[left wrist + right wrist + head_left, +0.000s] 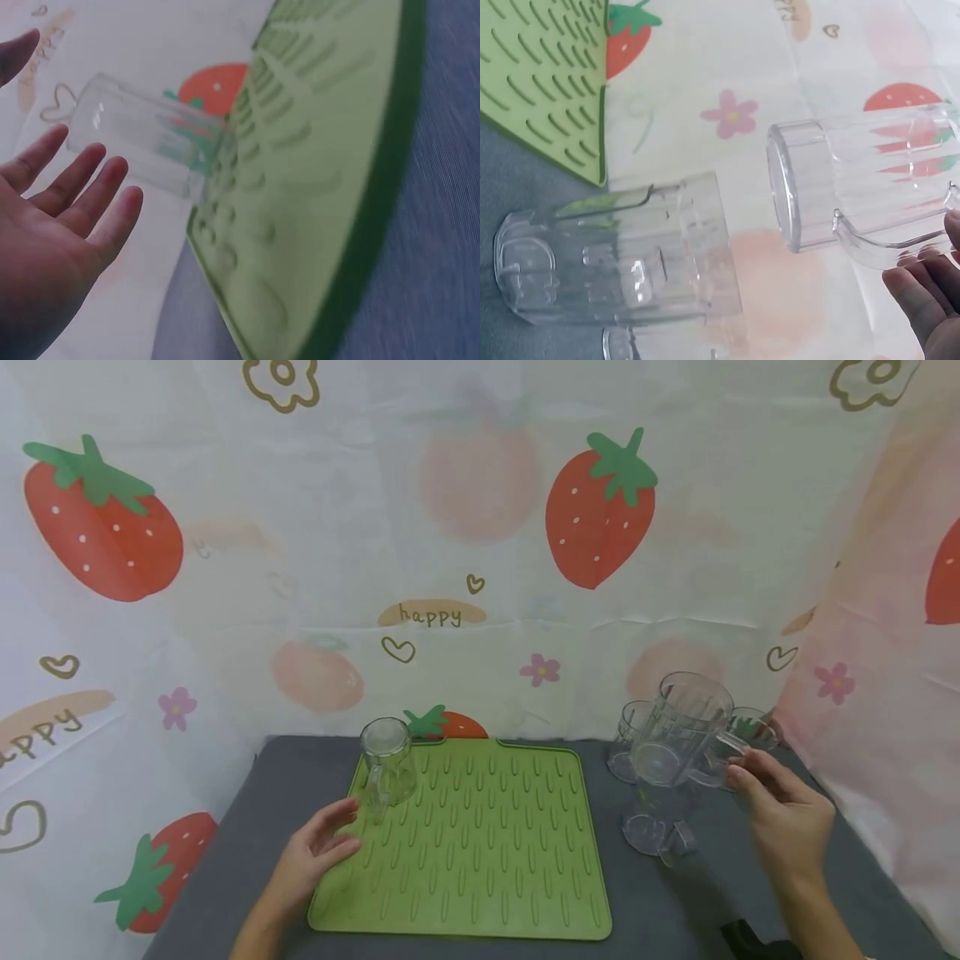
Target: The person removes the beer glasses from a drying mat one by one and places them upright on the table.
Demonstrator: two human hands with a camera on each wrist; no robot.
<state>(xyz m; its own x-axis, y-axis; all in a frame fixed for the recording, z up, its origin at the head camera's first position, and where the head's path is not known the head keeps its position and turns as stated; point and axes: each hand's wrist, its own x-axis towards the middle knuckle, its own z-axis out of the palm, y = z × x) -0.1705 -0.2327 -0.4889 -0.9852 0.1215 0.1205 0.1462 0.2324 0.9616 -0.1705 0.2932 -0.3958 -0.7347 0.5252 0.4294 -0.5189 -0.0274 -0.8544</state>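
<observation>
My right hand (783, 814) pinches the handle of a clear mug (678, 727), which it holds raised and tilted above other clear mugs at the right. In the right wrist view the fingers (922, 300) lie along the handle of this held mug (810, 187), beside a standing mug (622, 262). My left hand (318, 843) hovers by the left edge of a green ribbed mat (480, 860), holding nothing. Its fingers are spread and relaxed in the left wrist view. One clear mug (390, 768) stands on the mat's back left corner, just beyond those fingers.
Below the held mug stands another clear mug (648, 833) on the dark grey tabletop (247, 860), with more mugs (624, 764) behind. A black object (753, 942) lies by the right forearm. A strawberry-print cloth (480, 560) hangs behind and along both sides.
</observation>
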